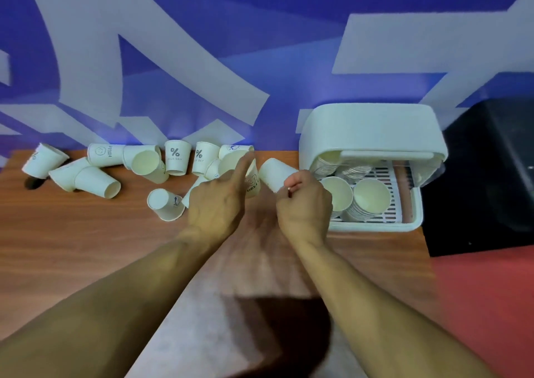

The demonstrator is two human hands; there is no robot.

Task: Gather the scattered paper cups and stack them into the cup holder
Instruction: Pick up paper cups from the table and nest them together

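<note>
Several white paper cups lie scattered along the back of the wooden table (86,247), some upright (176,158), some on their sides (98,182). My right hand (303,201) grips one white cup (274,174) held sideways, just left of the white cup holder (375,135). The holder stands open, with stacks of cups (371,197) lying on its slatted tray. My left hand (216,201) hovers over a cluster of cups (231,161), forefinger stretched toward one, the other fingers curled; whether it holds a cup is hidden.
A blue and white patterned wall rises right behind the table. A black object (491,175) stands to the right of the cup holder. Red floor (491,305) shows past the table's right edge. One cup (166,204) lies alone near the middle.
</note>
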